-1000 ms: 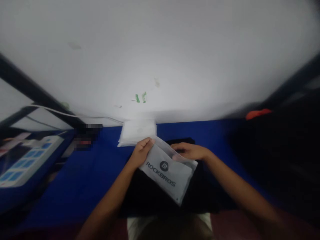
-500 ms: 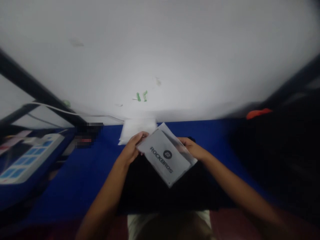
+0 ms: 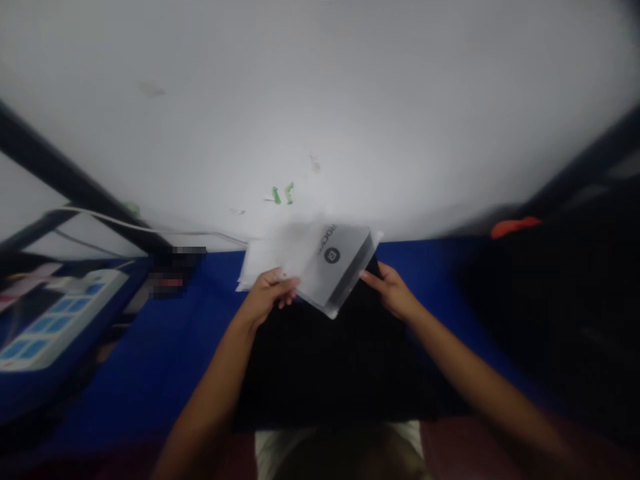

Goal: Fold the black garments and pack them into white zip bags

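A frosted plastic packaging bag (image 3: 345, 260), printed with a round logo and partly visible dark lettering, is held up at a slant in front of me. My left hand (image 3: 267, 295) pinches its left corner between thumb and fingers. At the lower right edge, my right hand (image 3: 393, 290) is closed with its thumb on the bag; its other fingers are partly hidden. Something dark shows behind the bag by that hand, too dim to make out. Beneath both hands lies a black item, perhaps cloth (image 3: 330, 373), on the blue table surface (image 3: 165, 347).
A stack of white plastic bags or sheets (image 3: 255, 263) lies at the back, against the white wall (image 3: 400, 133). To the left is a power strip (image 3: 55, 323) with blue sockets; a white cable (image 3: 125, 222) runs along the wall. A dark mass (image 3: 550, 320) and an orange item (image 3: 515, 227) are at right.
The printed bag has swung up and away from me, turning so its lettering now points upward. My right hand has moved slightly, with its thumb now showing at the bag's edge.
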Demonstrator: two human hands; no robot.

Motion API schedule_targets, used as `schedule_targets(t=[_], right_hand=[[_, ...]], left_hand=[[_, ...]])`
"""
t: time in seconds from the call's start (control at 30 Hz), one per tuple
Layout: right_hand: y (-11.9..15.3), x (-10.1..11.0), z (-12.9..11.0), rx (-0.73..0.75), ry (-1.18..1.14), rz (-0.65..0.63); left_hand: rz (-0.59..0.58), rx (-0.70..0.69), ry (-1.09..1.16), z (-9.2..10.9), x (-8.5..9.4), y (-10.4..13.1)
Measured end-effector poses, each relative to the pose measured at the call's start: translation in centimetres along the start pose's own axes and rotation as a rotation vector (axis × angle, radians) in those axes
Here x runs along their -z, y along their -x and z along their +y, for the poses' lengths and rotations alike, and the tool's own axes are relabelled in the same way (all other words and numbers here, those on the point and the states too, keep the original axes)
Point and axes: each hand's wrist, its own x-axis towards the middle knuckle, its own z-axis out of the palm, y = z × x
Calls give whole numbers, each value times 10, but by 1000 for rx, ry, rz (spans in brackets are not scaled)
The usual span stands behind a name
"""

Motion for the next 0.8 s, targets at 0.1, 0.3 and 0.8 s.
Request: schedule_targets(t=[0.1,0.3,0.8], right_hand=[[5,0,-8,-94,-69,-19],[2,-15,-3,-96,-131,-51],[19,17,-7,-335,31,-497]], left_hand=[[195,-42,204,2,11,-7],[-18,-15,221,0,-2,-2],[354,-136,-93,-2,50,-19]])
